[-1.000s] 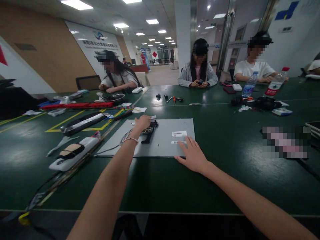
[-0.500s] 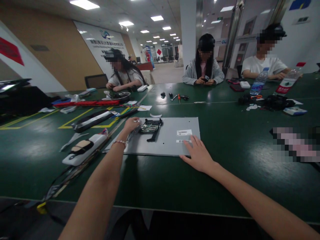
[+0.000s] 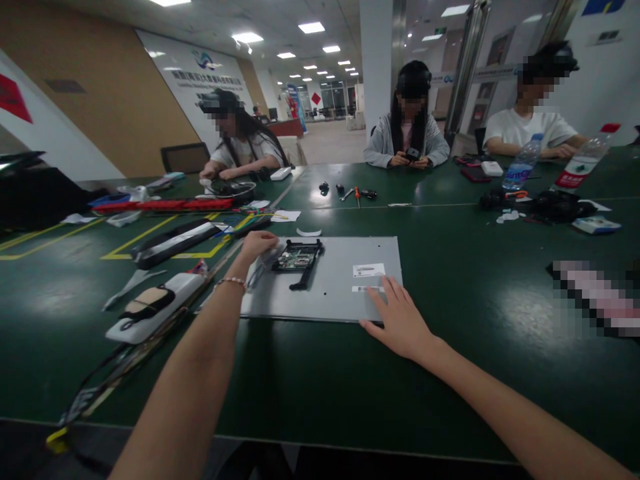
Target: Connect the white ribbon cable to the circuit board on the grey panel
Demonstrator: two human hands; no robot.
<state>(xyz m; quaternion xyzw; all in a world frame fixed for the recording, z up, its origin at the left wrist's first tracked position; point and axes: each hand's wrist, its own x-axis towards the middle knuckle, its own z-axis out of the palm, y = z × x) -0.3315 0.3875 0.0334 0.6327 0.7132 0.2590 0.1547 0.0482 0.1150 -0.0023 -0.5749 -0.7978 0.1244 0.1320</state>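
Observation:
A flat grey metal panel (image 3: 345, 300) lies on the green table in front of me. On its left half sits a black plastic frame (image 3: 300, 279) with a green circuit board (image 3: 295, 259) in it. My left hand (image 3: 257, 247) is closed at the panel's back left, beside the frame. Its fingertips are pinched, and what they hold is too small to make out. Thin pale cables (image 3: 257, 272) run just below that hand. At the panel's front right corner my right hand (image 3: 403, 320) rests flat, fingers spread, touching the panel near two white labels (image 3: 369, 270).
To the left lie a white device with a tan pad (image 3: 155, 307), a black-and-white strip (image 3: 175, 241) and wires. Small tools (image 3: 357, 195) sit beyond the panel. Two bottles (image 3: 523, 162) stand at the far right. Three people sit across the table.
The view has shifted slightly. My left hand has moved a little left, still pinched, and more cable shows below it. My right hand stays flat on the panel's corner.

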